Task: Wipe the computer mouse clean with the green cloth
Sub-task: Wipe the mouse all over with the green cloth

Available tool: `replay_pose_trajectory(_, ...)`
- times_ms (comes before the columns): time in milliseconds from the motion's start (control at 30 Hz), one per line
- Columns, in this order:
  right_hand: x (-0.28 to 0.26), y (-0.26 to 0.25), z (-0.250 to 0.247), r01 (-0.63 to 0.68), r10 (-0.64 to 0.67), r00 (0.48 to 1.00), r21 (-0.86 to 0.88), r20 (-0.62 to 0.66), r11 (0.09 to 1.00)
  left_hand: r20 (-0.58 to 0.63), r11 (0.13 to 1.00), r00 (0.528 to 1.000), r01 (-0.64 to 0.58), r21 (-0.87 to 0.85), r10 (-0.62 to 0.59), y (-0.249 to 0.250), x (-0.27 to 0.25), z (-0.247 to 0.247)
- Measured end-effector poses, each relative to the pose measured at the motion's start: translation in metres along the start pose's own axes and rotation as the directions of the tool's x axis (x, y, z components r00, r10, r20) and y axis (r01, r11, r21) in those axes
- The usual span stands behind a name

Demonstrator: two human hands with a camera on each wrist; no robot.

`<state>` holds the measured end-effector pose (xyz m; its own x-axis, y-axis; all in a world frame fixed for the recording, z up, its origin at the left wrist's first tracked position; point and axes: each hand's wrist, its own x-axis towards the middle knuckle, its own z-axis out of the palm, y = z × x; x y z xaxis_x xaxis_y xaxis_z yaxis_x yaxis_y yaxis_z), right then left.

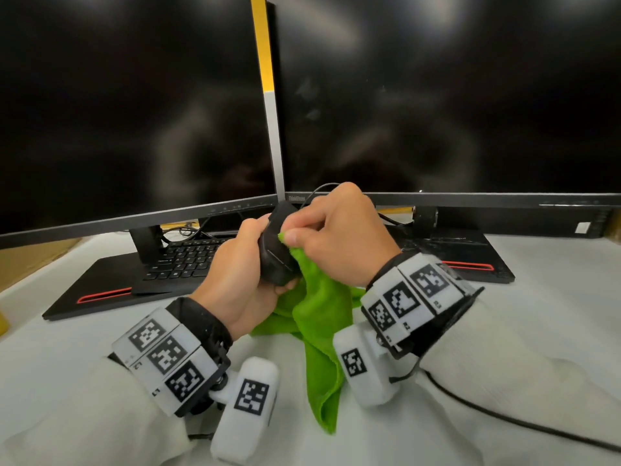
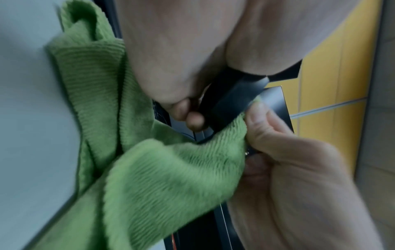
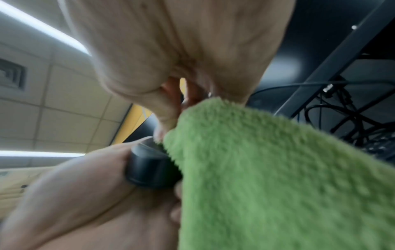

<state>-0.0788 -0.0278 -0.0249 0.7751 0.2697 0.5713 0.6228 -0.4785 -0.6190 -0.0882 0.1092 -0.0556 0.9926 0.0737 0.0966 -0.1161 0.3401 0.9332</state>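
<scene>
two monitors [image 1: 134, 112] behind, keyboard [image 1: 188, 257] below | left grip [image 1: 242, 264] holds mouse [image 1: 275, 250] | right grip [image 1: 339, 237] pinches green cloth [image 1: 316, 317]

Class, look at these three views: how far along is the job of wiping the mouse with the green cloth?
Done: the left hand has the mouse lifted off the desk, and the right hand has gathered the green cloth.
In hand: the right hand presses a pinched fold of cloth against the mouse's side.
Left: how much surface is already wiped cannot be told; the mouse is not yet set down.
</scene>
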Motion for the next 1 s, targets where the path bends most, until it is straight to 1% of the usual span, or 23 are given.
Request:
replay_pose_trajectory(33, 0.000, 0.001, -0.002, -0.003, 0.003, 1.000, -0.010, -0.011, 1.000, -0.001, 1.000, 1.000, -0.002, 0.008, 0.002, -0.002, 0.000, 0.001)
replay_pose_trajectory(67, -0.001, 0.001, -0.003, 0.008, -0.008, 1.000, -0.016, 0.019, 1.000, -0.019, 1.000, 1.000, -0.003, 0.020, 0.003, -0.002, 0.000, 0.001)
replay_pose_trajectory(133, -0.007, -0.003, -0.003, 0.047, -0.042, 0.989, -0.031, 0.143, 0.998, -0.051, 1.000, 0.999, 0.001, 0.020, 0.000, 0.002, 0.000, 0.000)
replay_pose_trajectory(167, -0.009, -0.005, -0.001, 0.059, -0.051, 0.983, -0.035, 0.177, 0.998, -0.050, 1.000, 0.999, 0.001, 0.007, 0.000, 0.004, 0.001, -0.002)
replay_pose_trajectory(200, -0.009, -0.005, 0.000, 0.059, -0.052, 0.985, -0.037, 0.166, 0.998, -0.046, 1.000, 0.999, -0.001, 0.000, 0.001, 0.004, 0.002, -0.003)
replay_pose_trajectory(300, 0.000, 0.001, 0.000, 0.038, -0.037, 0.999, -0.059, 0.008, 0.998, -0.027, 1.000, 1.000, -0.014, 0.004, 0.014, 0.002, 0.003, -0.002)
replay_pose_trajectory(333, 0.000, 0.002, -0.001, 0.034, -0.034, 0.999, -0.061, -0.002, 0.998, -0.034, 1.000, 0.999, -0.014, 0.007, 0.014, 0.002, 0.003, -0.001)
replay_pose_trajectory(367, -0.002, 0.003, -0.002, 0.033, -0.032, 0.999, -0.052, 0.029, 0.998, -0.050, 1.000, 0.999, -0.019, 0.015, 0.020, 0.002, 0.003, -0.001)
replay_pose_trajectory(433, -0.006, 0.001, -0.001, 0.038, -0.034, 0.989, -0.028, 0.142, 0.999, -0.057, 1.000, 0.998, -0.016, 0.006, 0.016, 0.005, 0.003, -0.003)
replay_pose_trajectory(467, -0.007, 0.000, 0.000, 0.037, -0.033, 0.985, -0.022, 0.170, 0.999, -0.061, 1.000, 0.998, -0.014, -0.005, 0.014, 0.006, 0.003, -0.003)
replay_pose_trajectory(500, -0.006, 0.001, 0.001, 0.031, -0.028, 0.987, -0.020, 0.158, 0.999, -0.062, 1.000, 0.998, -0.014, -0.005, 0.014, 0.006, 0.003, -0.003)
replay_pose_trajectory(600, 0.000, 0.005, -0.001, 0.006, -0.005, 1.000, -0.041, 0.023, 0.999, -0.045, 1.000, 0.999, 0.000, -0.013, -0.001, 0.005, 0.003, -0.001)
replay_pose_trajectory(633, -0.001, 0.005, -0.002, 0.006, -0.005, 1.000, -0.039, 0.027, 0.999, -0.056, 1.000, 0.998, -0.003, -0.006, 0.002, 0.005, 0.003, -0.001)
replay_pose_trajectory(733, -0.007, 0.001, -0.002, 0.039, -0.032, 0.987, -0.042, 0.155, 0.998, -0.066, 1.000, 0.998, -0.004, -0.021, 0.003, 0.006, 0.004, -0.004)
replay_pose_trajectory(767, -0.007, 0.000, -0.001, 0.042, -0.035, 0.986, -0.042, 0.165, 0.998, -0.071, 1.000, 0.997, -0.007, -0.025, 0.005, 0.007, 0.005, -0.004)
replay_pose_trajectory(900, -0.001, 0.005, 0.000, 0.000, 0.003, 0.999, -0.053, 0.050, 0.999, -0.060, 0.999, 0.998, 0.007, -0.052, -0.010, 0.006, 0.006, -0.003)
replay_pose_trajectory(933, -0.002, 0.005, -0.001, -0.003, 0.006, 0.998, -0.049, 0.061, 0.999, -0.060, 0.999, 0.998, 0.006, -0.052, -0.009, 0.006, 0.006, -0.004)
replay_pose_trajectory(1000, -0.005, 0.004, -0.001, 0.019, -0.013, 0.989, -0.035, 0.147, 0.999, -0.050, 0.999, 0.999, 0.007, -0.051, -0.010, 0.007, 0.005, -0.006)
